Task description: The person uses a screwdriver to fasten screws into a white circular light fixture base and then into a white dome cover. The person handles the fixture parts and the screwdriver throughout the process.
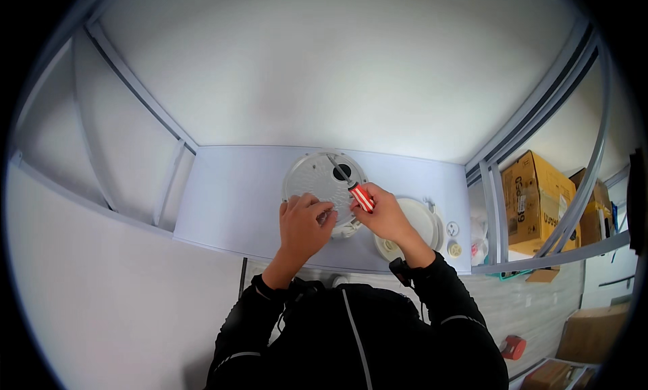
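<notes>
Near edge of the round disc (314, 177) hidden under both hands, right hand (385, 214) clamped on a red-striped screwdriver (351, 185), shaft slanting up-left onto the disc on the bench (229, 201), left hand (304, 221) pressing the disc's rim, fingers curled.

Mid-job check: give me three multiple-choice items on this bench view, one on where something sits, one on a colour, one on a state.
1. Where does the domed white cover lie relative to the round white base plate?
A. to its right
B. to its left
C. on top of it

2. What colour is the screwdriver handle?
A. blue
B. red and white striped
C. black

3. What is the right hand doing?
A. resting open
B. out of view
C. gripping the screwdriver

Answers:
A, the cover sits right of the plate.
B, its stripes show above the fist.
C, the fingers wrap the handle while the left hand rests on the plate.
</notes>
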Motion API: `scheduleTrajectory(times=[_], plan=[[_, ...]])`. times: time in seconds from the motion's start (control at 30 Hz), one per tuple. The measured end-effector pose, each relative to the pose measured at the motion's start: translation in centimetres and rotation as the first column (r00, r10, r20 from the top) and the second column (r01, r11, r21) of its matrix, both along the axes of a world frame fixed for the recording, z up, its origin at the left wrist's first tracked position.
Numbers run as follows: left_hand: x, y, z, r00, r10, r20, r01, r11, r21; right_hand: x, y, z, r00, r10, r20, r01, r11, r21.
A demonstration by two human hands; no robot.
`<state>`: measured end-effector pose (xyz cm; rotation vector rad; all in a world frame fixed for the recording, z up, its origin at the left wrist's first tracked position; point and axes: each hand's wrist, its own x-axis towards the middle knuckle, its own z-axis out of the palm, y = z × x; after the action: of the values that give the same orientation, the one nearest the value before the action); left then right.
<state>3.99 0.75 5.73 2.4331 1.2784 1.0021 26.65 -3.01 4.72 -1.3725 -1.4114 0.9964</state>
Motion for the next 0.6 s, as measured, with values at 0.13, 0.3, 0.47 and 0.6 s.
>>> scheduleTrajectory(times=[0.13,0.3,0.47,0.6], plan=[[-0.2,0.2,0.2,1.0,-0.016,0.014,0.017,0.999,-0.042,0.1,0.0,0.6,1.0,0.002,0.01,-0.002,1.0,-0.009],[-0.3,0.6,0.3,0.998,-0.046,0.032,0.048,0.997,-0.06,0.4,0.3,0.5,1.0,0.013,-0.011,-0.013,1.0,-0.008],[-0.5,0.7,0.7,0.997,-0.076,0.032,0.077,0.996,-0.054,0.6,0.4,0.8,1.0,0.022,-0.011,-0.022,0.999,-0.038],[-1.9,0.6,0.0,0.986,-0.122,0.113,0.124,0.992,-0.012,0.6,0.4,0.6,0.999,0.02,-0.029,-0.02,0.999,-0.034]])
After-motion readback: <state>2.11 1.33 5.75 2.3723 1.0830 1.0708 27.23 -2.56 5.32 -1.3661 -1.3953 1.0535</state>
